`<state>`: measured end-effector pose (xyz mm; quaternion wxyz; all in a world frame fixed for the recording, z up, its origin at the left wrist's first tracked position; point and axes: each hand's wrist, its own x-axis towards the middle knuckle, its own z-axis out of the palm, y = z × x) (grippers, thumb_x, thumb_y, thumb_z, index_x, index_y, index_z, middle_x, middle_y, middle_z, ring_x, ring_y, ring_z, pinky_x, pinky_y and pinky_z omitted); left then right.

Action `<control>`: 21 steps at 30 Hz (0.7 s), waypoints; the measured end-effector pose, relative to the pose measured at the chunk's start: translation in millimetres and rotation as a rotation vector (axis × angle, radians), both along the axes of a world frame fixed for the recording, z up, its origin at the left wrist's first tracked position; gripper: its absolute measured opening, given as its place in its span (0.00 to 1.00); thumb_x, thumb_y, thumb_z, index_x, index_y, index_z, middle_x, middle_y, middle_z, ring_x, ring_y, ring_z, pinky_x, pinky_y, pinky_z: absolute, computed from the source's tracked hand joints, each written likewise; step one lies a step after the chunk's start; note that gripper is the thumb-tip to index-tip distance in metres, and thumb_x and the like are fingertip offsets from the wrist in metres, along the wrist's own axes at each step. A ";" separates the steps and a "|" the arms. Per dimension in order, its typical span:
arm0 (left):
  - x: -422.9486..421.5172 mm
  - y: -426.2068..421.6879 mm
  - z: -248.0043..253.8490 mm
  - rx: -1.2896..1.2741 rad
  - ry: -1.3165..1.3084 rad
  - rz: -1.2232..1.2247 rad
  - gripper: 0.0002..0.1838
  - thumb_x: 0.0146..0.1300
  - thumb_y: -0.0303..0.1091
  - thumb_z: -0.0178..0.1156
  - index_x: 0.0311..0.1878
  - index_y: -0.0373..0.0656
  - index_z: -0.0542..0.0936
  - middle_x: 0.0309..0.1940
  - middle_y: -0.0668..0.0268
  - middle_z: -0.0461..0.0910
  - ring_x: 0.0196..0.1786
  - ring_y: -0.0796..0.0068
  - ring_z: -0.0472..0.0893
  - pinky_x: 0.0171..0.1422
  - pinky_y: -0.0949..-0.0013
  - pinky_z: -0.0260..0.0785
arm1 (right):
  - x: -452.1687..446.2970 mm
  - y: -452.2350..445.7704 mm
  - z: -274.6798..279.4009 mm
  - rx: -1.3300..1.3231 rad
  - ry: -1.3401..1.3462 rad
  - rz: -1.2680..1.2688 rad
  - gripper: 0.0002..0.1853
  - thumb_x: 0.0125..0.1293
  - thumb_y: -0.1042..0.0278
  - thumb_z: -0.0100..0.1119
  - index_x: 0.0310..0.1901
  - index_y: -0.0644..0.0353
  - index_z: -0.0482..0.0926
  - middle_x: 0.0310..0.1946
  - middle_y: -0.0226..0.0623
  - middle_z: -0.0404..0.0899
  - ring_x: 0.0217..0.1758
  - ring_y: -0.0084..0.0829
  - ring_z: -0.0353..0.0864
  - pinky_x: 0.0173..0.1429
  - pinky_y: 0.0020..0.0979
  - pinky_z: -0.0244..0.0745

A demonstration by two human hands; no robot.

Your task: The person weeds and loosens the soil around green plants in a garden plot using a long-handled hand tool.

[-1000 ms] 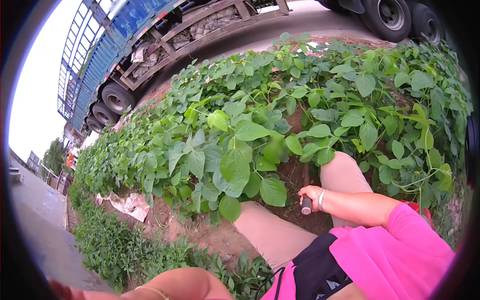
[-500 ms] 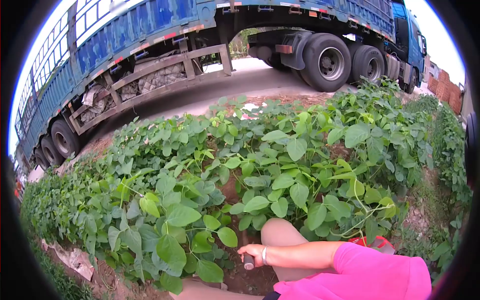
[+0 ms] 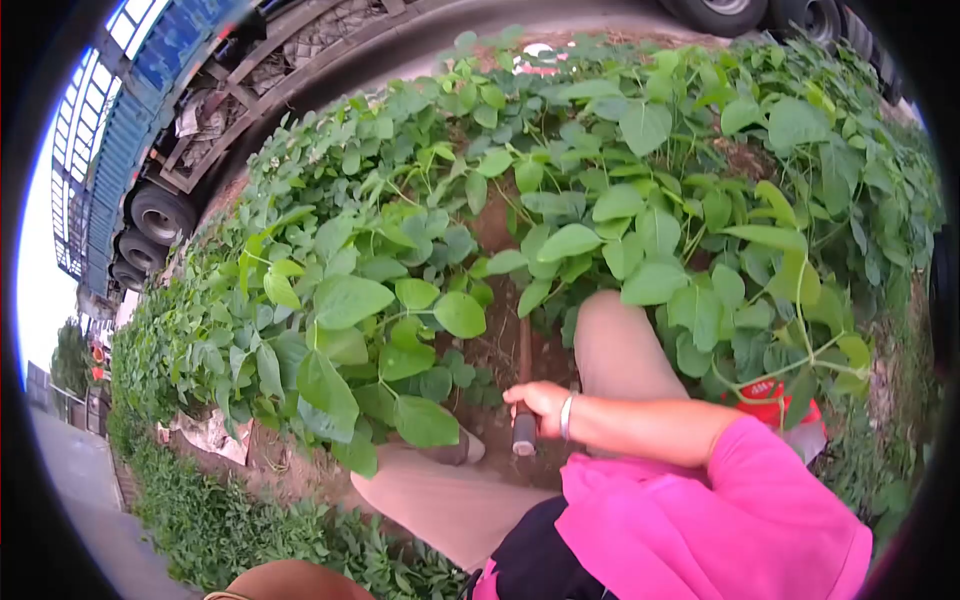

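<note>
My right hand [image 3: 541, 404], with a silver bracelet at the wrist, is closed around a wooden-handled tool [image 3: 524, 435]. The dark butt of the handle sticks out below my fist toward me. A thin brown shaft runs forward from the fist over the bare soil between the plants; its far end is hidden, so the kind of tool cannot be told. Broad-leaved green bean-like plants [image 3: 345, 300] stand just ahead and to the left of the hand. My left hand is out of view.
My bent knee [image 3: 625, 345] is right of the tool, and a shoe [image 3: 470, 447] is at left. A red-and-white bag [image 3: 780, 410] lies by my right elbow. A crumpled pale sheet [image 3: 212, 436] lies on soil. A blue truck [image 3: 165, 50] is parked beyond the plants.
My view has tilted downward, so the truck sits higher and more of my legs shows. My right hand still grips the handle, and more of its shaft shows.
</note>
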<state>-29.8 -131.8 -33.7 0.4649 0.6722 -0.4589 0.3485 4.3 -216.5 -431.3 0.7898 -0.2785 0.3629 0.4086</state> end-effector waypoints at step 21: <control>0.1 -27.6 -358.2 -0.712 2.255 -0.291 0.12 0.58 0.31 0.49 0.43 0.41 0.60 0.27 0.68 0.70 0.23 0.82 0.71 0.24 0.78 0.67 | 112.6 -30.6 -95.5 -0.573 -0.286 0.199 0.04 0.49 0.78 0.49 0.26 0.68 0.67 0.12 0.36 0.65 0.11 0.29 0.66 0.14 0.28 0.65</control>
